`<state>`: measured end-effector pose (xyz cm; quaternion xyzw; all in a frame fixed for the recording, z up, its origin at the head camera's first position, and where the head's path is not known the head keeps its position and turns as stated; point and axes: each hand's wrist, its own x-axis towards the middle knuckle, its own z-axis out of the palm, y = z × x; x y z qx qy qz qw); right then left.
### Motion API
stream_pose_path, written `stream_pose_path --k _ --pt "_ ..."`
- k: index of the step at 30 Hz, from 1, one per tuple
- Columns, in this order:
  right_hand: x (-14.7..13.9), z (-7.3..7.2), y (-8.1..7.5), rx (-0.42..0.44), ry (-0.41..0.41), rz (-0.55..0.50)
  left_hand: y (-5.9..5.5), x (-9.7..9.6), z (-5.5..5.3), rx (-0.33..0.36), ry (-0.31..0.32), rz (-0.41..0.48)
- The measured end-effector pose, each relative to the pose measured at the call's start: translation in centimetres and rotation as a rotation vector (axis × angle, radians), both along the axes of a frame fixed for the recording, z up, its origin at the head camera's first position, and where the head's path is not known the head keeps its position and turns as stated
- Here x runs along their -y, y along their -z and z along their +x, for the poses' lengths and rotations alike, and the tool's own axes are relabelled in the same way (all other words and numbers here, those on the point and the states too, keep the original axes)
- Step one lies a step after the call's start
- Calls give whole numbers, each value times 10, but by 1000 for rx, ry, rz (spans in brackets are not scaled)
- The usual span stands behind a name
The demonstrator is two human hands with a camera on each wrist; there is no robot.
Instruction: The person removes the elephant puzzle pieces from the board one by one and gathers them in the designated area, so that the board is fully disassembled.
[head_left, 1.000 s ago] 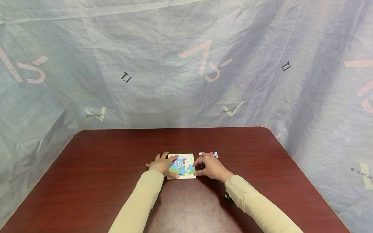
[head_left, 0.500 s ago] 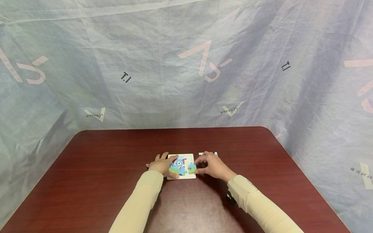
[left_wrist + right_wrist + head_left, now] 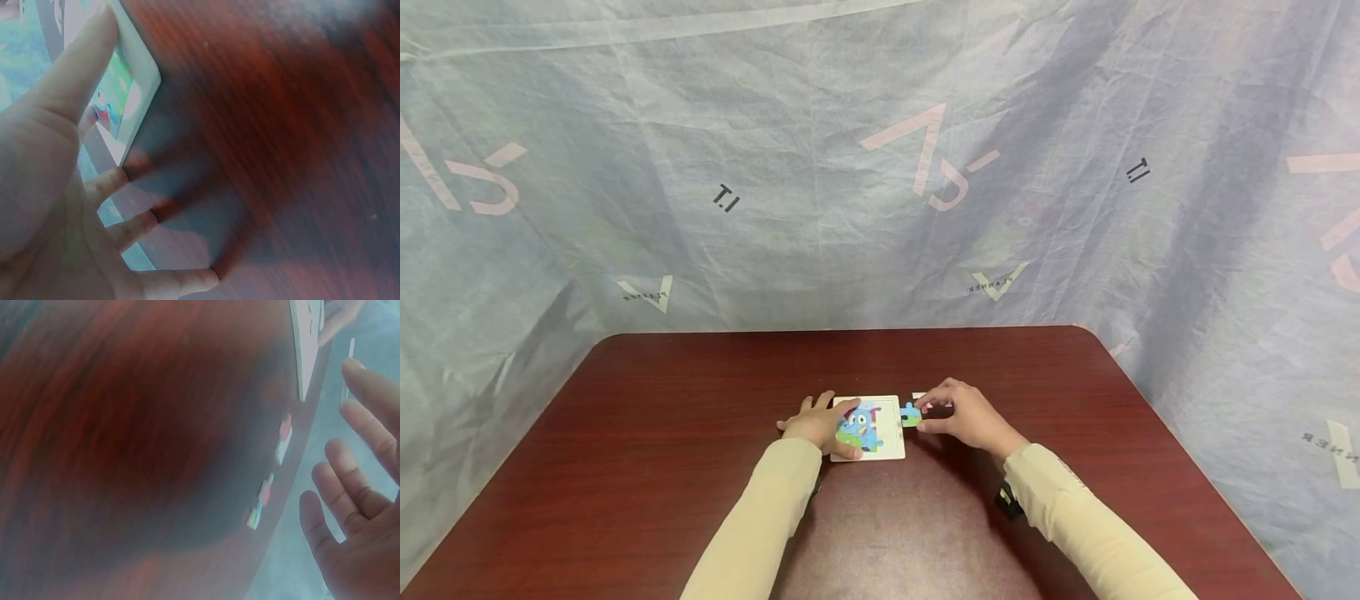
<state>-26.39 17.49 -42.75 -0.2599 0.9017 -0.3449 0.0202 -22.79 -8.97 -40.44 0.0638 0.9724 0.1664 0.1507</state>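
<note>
A white-framed puzzle tray [image 3: 891, 423] lies flat on the table, part of a blue cartoon animal filling its left side and a bare white area on its right. Across the tray's left edge rests my left hand [image 3: 809, 428], thumb and index finger on the frame. In the left wrist view the other fingers are spread, tips at the table. My right hand [image 3: 968, 418] pinches a blue and green puzzle piece [image 3: 911, 414] between thumb and fingers, just right of the tray. Edge-on, that puzzle piece [image 3: 352, 349] shows at the fingertips in the right wrist view.
Loose puzzle pieces [image 3: 265, 497] lie on the table beyond the right hand, partly covered by it in the head view. The dark red wooden table [image 3: 685, 383] has rounded far corners. Grey printed cloth [image 3: 820, 208] hangs behind and at both sides.
My right hand has lifted the blue and green puzzle piece from the tray's lower right and carried it right and away, past the tray's edge. The left hand and tray stay put.
</note>
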Motion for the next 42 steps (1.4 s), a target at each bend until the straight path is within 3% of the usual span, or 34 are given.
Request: stream_pose_path --k 18,30,38,42 --pt "-51 -15 -9 -9 143 41 -1 1 0 -2 1 9" --pt "-88 -24 2 20 232 84 0 1 1 -1 2 11" --pt "-93 -27 7 53 264 108 2 1 -1 -7 -4 5" --pt "-92 -30 9 50 269 131 9 1 -6 -14 -3 -3"
